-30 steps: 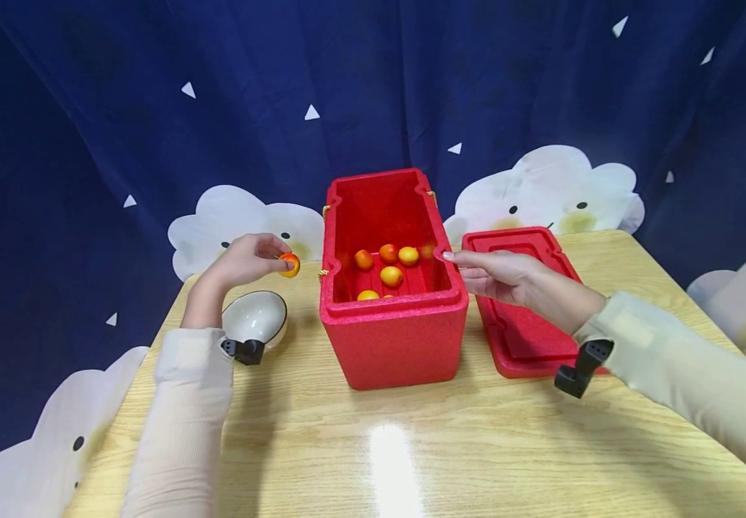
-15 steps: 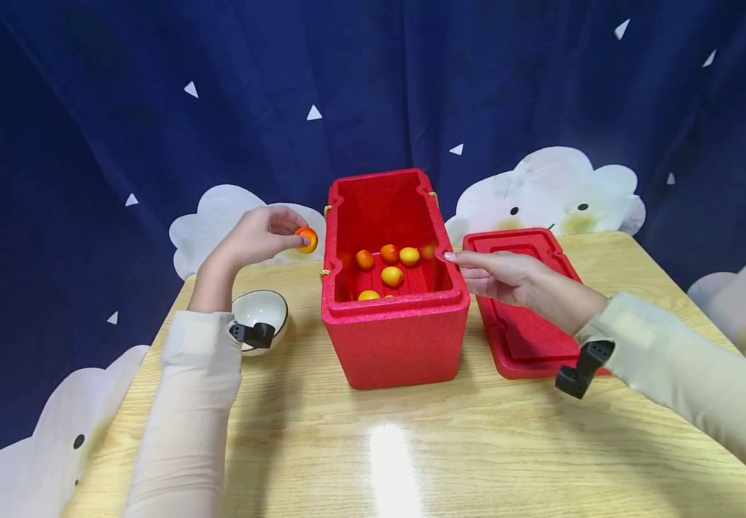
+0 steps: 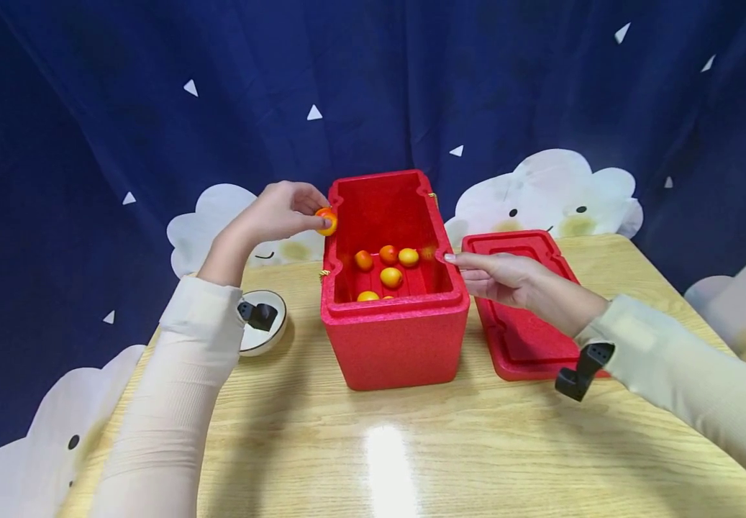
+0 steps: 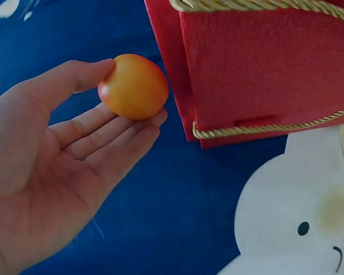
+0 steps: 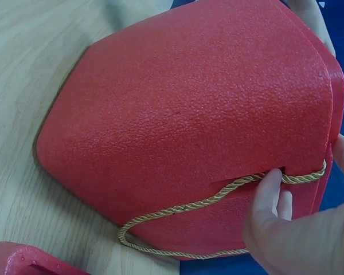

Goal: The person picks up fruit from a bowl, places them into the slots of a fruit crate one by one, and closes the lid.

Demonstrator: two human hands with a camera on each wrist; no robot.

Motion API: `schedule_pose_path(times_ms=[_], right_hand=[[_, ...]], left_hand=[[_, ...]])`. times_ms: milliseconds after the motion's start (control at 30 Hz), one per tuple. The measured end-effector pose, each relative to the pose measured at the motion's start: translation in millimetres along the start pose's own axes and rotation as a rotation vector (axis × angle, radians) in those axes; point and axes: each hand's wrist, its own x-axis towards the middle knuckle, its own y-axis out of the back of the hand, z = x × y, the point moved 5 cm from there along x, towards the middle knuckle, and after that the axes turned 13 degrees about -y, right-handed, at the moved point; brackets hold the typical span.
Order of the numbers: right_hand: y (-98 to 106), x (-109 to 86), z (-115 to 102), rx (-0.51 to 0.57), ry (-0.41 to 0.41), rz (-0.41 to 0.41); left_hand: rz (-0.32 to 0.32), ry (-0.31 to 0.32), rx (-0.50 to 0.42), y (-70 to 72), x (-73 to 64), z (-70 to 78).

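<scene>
My left hand pinches a small round yellow-and-red fruit between thumb and fingers, right at the left rim of the red foam box. The left wrist view shows the fruit at the fingertips beside the box wall. Several similar fruits lie on the box floor. My right hand grips the right side of the box, thumb on the rim. In the right wrist view its fingers press the outer wall by a slot with a gold rope.
A white dark-rimmed bowl stands left of the box, partly covered by my left wrist camera. The red lid lies on the wooden table at the right. A blue curtain with clouds hangs behind.
My left hand has risen and moved right with the fruit, from above the bowl to the left rim of the box. My right hand stays put on the box.
</scene>
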Motion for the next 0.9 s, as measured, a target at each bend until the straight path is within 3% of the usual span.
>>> schedule_pose_path(times_ms=[233, 533, 900], right_hand=[[2.8, 0.8, 1.0, -0.012, -0.005, 0.021], [6.1, -0.5, -0.2, 0.025, -0.013, 0.010], [0.9, -0.6, 0.5, -0.005, -0.011, 0.020]], left_hand=[[-0.093, -0.054, 0.030, -3.4, 28.4, 25.7], [-0.107, -0.079, 0.027, -3.0, 68.9, 51.8], [-0.171, -0.015, 0.072, -11.0, 101.4, 58.9]])
